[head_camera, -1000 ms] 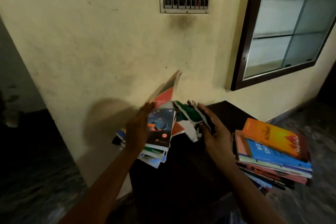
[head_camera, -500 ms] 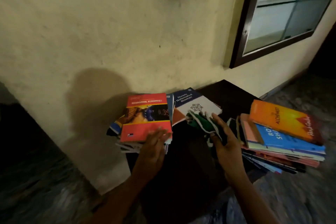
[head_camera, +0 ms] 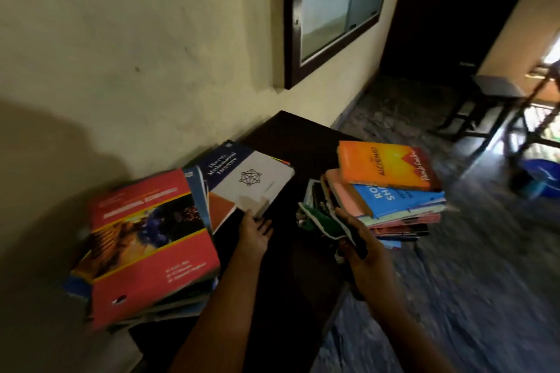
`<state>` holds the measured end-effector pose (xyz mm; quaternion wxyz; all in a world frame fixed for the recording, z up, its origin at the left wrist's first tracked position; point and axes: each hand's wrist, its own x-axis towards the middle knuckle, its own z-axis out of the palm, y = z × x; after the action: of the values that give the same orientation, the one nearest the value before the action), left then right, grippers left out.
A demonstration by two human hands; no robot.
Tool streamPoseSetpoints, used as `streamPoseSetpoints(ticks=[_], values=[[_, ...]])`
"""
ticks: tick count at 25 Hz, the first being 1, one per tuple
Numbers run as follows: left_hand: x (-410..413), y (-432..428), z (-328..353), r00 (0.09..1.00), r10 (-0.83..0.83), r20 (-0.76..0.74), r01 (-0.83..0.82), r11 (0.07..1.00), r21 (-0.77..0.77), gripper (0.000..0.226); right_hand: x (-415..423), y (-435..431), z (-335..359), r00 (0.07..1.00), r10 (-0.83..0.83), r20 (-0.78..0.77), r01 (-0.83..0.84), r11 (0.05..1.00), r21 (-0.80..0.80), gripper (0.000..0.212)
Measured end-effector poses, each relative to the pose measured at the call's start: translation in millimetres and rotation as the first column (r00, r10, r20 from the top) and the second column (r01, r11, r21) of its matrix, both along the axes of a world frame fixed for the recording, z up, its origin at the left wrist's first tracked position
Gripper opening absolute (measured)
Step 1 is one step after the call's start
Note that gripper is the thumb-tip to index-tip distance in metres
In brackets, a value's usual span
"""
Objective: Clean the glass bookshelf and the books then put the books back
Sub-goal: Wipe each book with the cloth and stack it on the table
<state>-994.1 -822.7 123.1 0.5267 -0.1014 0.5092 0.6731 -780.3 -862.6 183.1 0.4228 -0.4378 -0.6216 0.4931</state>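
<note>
Green-white cloth pinched in right hand fingers; left hand fingers spread, touching Discrete Mathematical Structure book corner.

Stacked books on dark table

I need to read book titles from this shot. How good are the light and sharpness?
Head view: dim overall, glare blown out at the right edge, a broad shadow on the wall at left; the title on the red book is smeared by motion blur, while the orange book and the Discrete Mathematical Structure book read clearly; the floor is streaked.
</note>
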Motion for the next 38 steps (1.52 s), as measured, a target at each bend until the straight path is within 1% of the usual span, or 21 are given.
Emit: streamPoseSetpoints(ticks=[2,4,6,10,12,13,14,16,18,21,22,24,25,27,29,32,35,36,38], values=[[-3,13,-7,0.999,-0.003,-0.035,0.002,0.999,-0.033,0.056,8,1,-9,1.000,-0.025,-0.006,0.025,0.999,-0.025,0.060],[-4,19,-11,0.993,-0.023,-0.116,0.011,0.995,-0.101,0.057,14,1,-15,0.999,-0.032,-0.029,0.030,0.998,-0.047,0.068],[-6,24,-13,0.986,-0.028,-0.165,0.006,0.991,-0.135,0.049,16,0,-15,0.998,-0.051,-0.032,0.049,0.997,-0.066,0.066],[-10,26,-15,0.957,-0.104,-0.272,0.060,0.984,-0.166,0.041,15,0,-7,0.999,-0.022,0.048,0.024,0.999,-0.038,0.057],[-12,24,-14,0.941,-0.104,-0.321,0.036,0.977,-0.211,0.037,15,1,-6,0.999,0.005,0.036,-0.004,0.999,-0.038,0.055],[-12,23,-11,0.933,-0.090,-0.347,0.017,0.978,-0.208,0.034,15,1,-5,1.000,0.015,0.024,-0.014,0.999,-0.029,0.056],[-11,20,-3,0.933,-0.059,-0.356,-0.006,0.984,-0.178,0.031,16,2,-3,0.999,0.031,0.018,-0.030,0.999,-0.015,0.059],[0,16,25,0.963,0.051,-0.264,-0.066,0.997,-0.048,0.025,15,6,0,0.997,0.075,0.026,-0.076,0.997,0.018,0.064],[12,12,64,0.967,0.119,-0.225,-0.101,0.991,0.088,0.020,15,7,11,0.992,0.122,0.031,-0.124,0.987,0.106,0.064],[19,-3,120,0.956,0.118,-0.270,-0.064,0.977,0.203,0.035,20,2,41,0.980,0.199,0.019,-0.197,0.944,0.266,0.056],[20,-15,134,0.952,0.123,-0.280,-0.058,0.971,0.231,0.035,23,-1,51,0.968,0.252,0.004,-0.242,0.924,0.295,0.053],[23,-48,147,0.952,0.120,-0.283,-0.038,0.959,0.280,0.025,29,-8,70,0.937,0.349,-0.018,-0.320,0.878,0.357,0.051],[29,-72,149,0.948,0.115,-0.298,-0.031,0.961,0.274,0.019,32,-14,80,0.918,0.397,-0.017,-0.356,0.842,0.406,0.053],[43,-119,141,0.946,0.117,-0.302,-0.043,0.970,0.240,0.017,35,-25,95,0.871,0.491,0.009,-0.431,0.756,0.493,0.057],[54,-161,111,0.937,0.126,-0.325,-0.076,0.984,0.164,0.017,32,-36,103,0.827,0.562,0.027,-0.485,0.687,0.540,0.053],[76,-216,46,0.929,0.105,-0.354,-0.111,0.994,0.002,0.030,20,-48,96,0.745,0.666,0.045,-0.604,0.644,0.470,0.049],[97,-257,1,0.930,0.154,-0.333,-0.200,0.974,-0.108,0.028,0,-52,56,0.702,0.697,0.150,-0.694,0.622,0.362,0.048],[101,-265,-9,0.931,0.157,-0.331,-0.209,0.969,-0.128,0.027,-7,-52,39,0.706,0.685,0.176,-0.700,0.641,0.315,0.047],[107,-277,-22,0.938,0.151,-0.313,-0.214,0.961,-0.177,0.026,-21,-49,5,0.733,0.651,0.197,-0.680,0.707,0.192,0.046]])
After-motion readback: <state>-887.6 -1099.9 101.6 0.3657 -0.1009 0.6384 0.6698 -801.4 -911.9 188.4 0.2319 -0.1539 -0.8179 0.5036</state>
